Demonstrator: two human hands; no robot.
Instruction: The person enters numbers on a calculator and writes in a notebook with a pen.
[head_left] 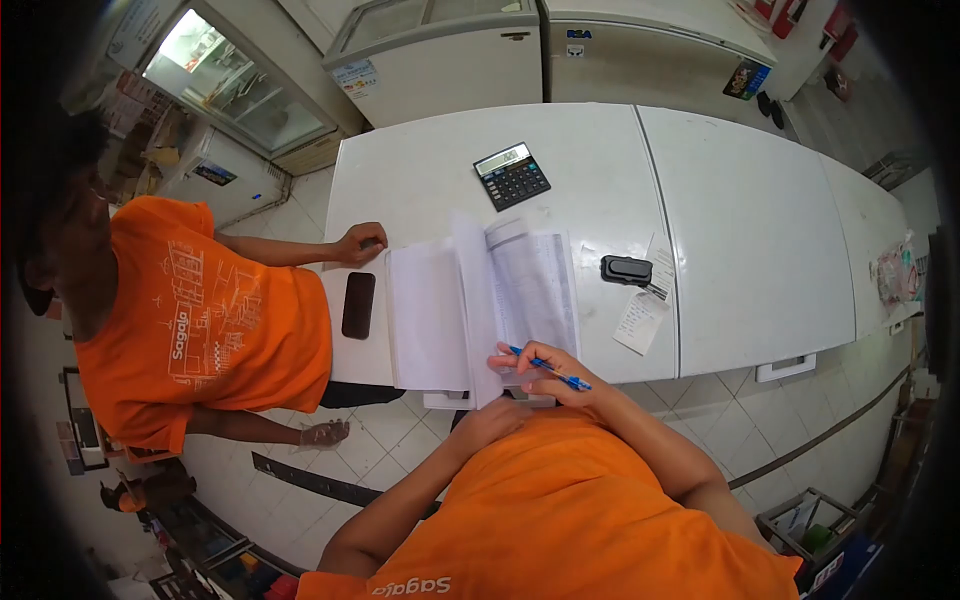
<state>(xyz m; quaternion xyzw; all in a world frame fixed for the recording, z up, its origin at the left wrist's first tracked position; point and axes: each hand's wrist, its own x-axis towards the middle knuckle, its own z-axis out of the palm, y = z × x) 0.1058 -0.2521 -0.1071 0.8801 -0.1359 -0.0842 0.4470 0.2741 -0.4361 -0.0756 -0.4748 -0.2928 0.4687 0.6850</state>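
Note:
An open book of paper sheets [425, 320] lies on the white top in front of me, with a page in its middle lifted and curving. Printed or written lines show on its right-hand sheets. My right hand [548, 372] is closed around a blue pen [575, 381], and its fingertips are at the lower part of the lifted page. Close to my body, my left hand [497, 420] is at the book's lower edge, by the bottom of that page. Its fingers are mostly hidden, so its grip does not show.
Beyond the book lies a calculator [512, 176]. To the right are a black stapler-like object [626, 270] and paper slips [641, 320]. A dark phone [358, 306] lies left, near a co-worker's hand [361, 243]. Chest freezers [440, 75] stand behind.

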